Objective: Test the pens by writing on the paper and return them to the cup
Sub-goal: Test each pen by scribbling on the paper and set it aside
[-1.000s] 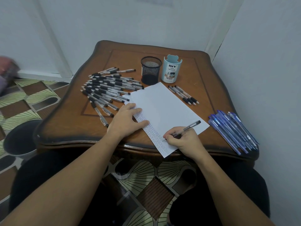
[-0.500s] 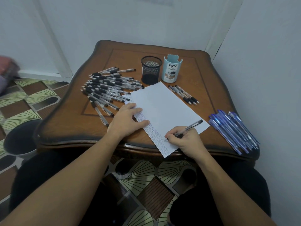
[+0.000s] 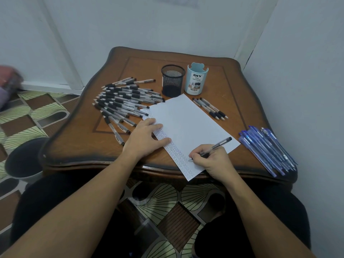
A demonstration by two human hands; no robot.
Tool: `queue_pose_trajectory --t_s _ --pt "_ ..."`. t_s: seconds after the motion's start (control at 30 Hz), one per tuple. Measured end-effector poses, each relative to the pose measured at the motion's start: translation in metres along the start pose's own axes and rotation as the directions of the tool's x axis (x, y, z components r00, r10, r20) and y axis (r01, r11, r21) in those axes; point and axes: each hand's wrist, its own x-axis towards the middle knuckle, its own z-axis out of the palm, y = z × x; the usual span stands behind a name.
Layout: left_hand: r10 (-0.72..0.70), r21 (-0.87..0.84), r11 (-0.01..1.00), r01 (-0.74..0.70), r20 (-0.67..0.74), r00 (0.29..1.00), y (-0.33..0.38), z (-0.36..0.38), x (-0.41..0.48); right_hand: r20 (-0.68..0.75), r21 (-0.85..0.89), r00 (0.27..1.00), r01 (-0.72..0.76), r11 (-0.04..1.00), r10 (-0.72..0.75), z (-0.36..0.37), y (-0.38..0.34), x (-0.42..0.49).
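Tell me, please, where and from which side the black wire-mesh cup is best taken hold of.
Probably round the upper wall of the black wire-mesh cup, coming from above and the left. It stands upright and round, with the pale blue desk organizer close on its right and the white paper sheet near its front, so those sides are cramped.

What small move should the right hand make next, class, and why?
Probably lift the pen off the paper. The right hand grips it with the tip on the sheet, beside a long row of test marks, while the left hand presses the paper flat; a finished mark would end this pen's test.
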Motion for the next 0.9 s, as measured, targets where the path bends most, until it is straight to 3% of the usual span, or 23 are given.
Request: queue_pose_trajectory --t_s 0.7,0.9 --pt "-0.005 0.002 1.0 0.005 0.009 1.0 -0.0005 0.0006 0.0008 -0.028 -0.034 0.999 0.037 0.999 -0.038 0.0006 0.0043 0.003" --pt "-0.007 -0.004 1.0 0.007 0.018 1.0 0.0002 -0.0015 0.0001 -0.101 0.265 0.993 -0.032 0.964 0.061 -0.0043 -0.0015 0.0078"
